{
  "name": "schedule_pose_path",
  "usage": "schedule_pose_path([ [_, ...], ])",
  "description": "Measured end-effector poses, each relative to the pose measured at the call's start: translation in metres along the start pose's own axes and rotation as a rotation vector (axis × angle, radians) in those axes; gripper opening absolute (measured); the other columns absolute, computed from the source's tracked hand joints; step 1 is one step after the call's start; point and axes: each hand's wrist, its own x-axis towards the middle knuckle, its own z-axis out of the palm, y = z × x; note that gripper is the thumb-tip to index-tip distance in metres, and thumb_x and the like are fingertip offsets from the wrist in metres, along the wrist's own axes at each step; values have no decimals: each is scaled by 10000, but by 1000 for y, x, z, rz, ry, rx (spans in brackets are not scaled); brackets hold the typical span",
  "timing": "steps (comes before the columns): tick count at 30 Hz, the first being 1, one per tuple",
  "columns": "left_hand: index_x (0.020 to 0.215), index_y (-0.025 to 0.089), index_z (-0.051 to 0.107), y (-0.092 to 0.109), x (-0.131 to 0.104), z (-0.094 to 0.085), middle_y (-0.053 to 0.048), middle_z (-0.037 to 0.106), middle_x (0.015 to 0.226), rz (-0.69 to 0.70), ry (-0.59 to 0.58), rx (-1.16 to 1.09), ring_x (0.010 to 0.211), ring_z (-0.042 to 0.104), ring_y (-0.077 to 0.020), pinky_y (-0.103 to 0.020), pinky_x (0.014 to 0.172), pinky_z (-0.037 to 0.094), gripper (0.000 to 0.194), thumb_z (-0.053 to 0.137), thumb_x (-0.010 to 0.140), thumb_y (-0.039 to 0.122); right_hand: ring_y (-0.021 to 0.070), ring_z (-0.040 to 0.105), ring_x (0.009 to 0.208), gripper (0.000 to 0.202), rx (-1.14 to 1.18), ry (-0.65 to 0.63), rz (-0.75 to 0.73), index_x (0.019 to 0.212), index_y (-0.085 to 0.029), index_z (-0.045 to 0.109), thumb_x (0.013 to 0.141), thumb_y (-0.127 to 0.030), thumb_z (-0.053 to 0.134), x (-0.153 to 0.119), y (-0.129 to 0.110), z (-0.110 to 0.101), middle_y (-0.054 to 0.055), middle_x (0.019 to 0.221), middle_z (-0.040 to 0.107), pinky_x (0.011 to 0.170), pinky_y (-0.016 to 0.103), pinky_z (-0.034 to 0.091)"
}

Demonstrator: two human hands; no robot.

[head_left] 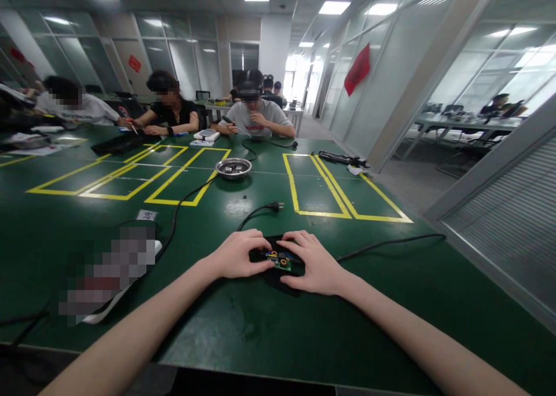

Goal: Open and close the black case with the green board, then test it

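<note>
A small green circuit board [281,264] with copper-ringed coils and blue and yellow parts sits in a black plastic casing [278,283] on the table in front of me. At its left end, my left hand [234,253] has thumb and fingers closed on the board's edge. Curved round the right side is my right hand [320,264], its fingers at the far edge and its thumb along the near edge of the casing. My fingers partly hide both parts. Just beyond lies a black plug [275,206] on a cable that runs back toward the casing.
A metal bowl [233,168] holding small metal parts stands farther out on the green table [347,338]. Left of me is a blurred-out object on a white base [102,309]. Black cables cross the surface. Several people work opposite; a black tripod-like item [341,159] lies far right.
</note>
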Motion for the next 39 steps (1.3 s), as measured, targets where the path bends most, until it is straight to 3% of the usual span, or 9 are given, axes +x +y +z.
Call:
schedule_pose_path([
  [6, 1010, 207, 747, -2, 1, 1, -40, 713, 913, -18, 15, -17, 860, 672, -192, -281, 754, 492, 234, 707, 925, 422, 379, 501, 1330, 837, 5, -62, 16, 1433, -202, 585, 705, -509, 863, 0, 2, -3, 179, 1448, 551, 1120, 576, 403],
  [13, 1014, 203, 748, -6, 2, 3, -33, 716, 908, -51, 26, -110, 828, 679, -183, -274, 737, 495, 245, 735, 902, 421, 397, 497, 1333, 969, 47, -56, -22, 1440, -245, 585, 609, -623, 913, -2, 9, -3, 168, 1453, 544, 1117, 605, 410],
  [18, 1057, 212, 750, -9, 2, 3, -19, 705, 915, -72, 7, -71, 833, 684, -180, -264, 735, 501, 257, 783, 861, 375, 344, 546, 1214, 569, 81, 66, -8, 1279, -251, 690, 772, -447, 859, 1, 5, 1, 134, 1298, 632, 1043, 575, 487],
  [22, 1092, 207, 756, -11, 3, 1, -44, 735, 1013, -64, -12, -94, 924, 699, -191, -266, 794, 515, 241, 774, 883, 327, 311, 550, 1091, 351, 114, 135, 19, 1119, -243, 747, 804, -363, 844, 3, 3, 3, 107, 1128, 673, 955, 540, 528],
  [28, 1065, 180, 779, -12, 2, -5, -57, 777, 978, -70, -30, -246, 898, 715, -191, -283, 823, 533, 227, 779, 851, 255, 285, 547, 1046, 328, 162, 113, 33, 1101, -233, 753, 815, -363, 845, 3, 7, 3, 90, 1071, 661, 930, 501, 526],
  [33, 1090, 157, 771, -12, 3, -5, -38, 776, 877, -170, -24, -366, 794, 710, -168, -258, 745, 542, 277, 757, 830, 255, 271, 555, 1066, 332, 184, 68, 7, 1114, -236, 739, 813, -329, 843, 7, 9, 2, 83, 1104, 645, 948, 478, 521],
  [39, 1037, 180, 790, -11, 5, -4, -23, 744, 818, -146, -47, -146, 690, 641, -144, -232, 649, 462, 220, 724, 853, 280, 262, 568, 1052, 348, 162, 64, -5, 1098, -229, 717, 790, -325, 848, 18, 8, 6, 74, 1090, 634, 951, 460, 519],
])
